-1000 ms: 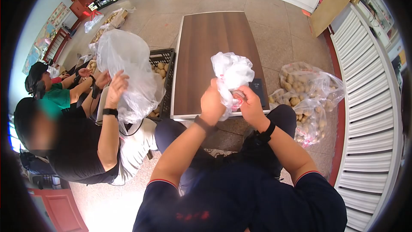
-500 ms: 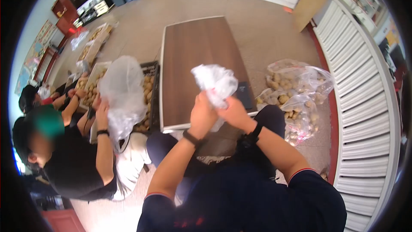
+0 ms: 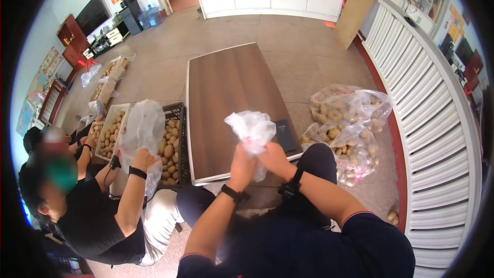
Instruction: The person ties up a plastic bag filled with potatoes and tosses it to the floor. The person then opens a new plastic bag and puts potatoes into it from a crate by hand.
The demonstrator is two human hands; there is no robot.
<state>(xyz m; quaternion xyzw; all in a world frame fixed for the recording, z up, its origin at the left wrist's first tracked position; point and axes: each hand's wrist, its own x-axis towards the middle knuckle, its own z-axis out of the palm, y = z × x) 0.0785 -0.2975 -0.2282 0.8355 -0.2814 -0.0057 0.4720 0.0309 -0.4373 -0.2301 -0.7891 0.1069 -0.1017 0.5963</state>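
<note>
A crumpled, translucent plastic bag bunches upward above the near end of the brown wooden table. My left hand grips its gathered neck from the left, fingers closed. From the right, my right hand pinches the same neck, close to my left fingers. Below the hands a loose piece of the bag hangs down. What the bag contains, if anything, cannot be made out. A dark flat device with a small display lies on the table just right of the bag.
Potato-filled plastic bags rest on the floor at right, near a white radiator. At left, a black crate and a white box hold potatoes. A co-worker beside me holds a large plastic bag; another person sits beyond.
The view has tilted upward, so the table and bag sit lower in it. My hands keep hold of the bag. The co-worker's hand has shifted on their bag.
</note>
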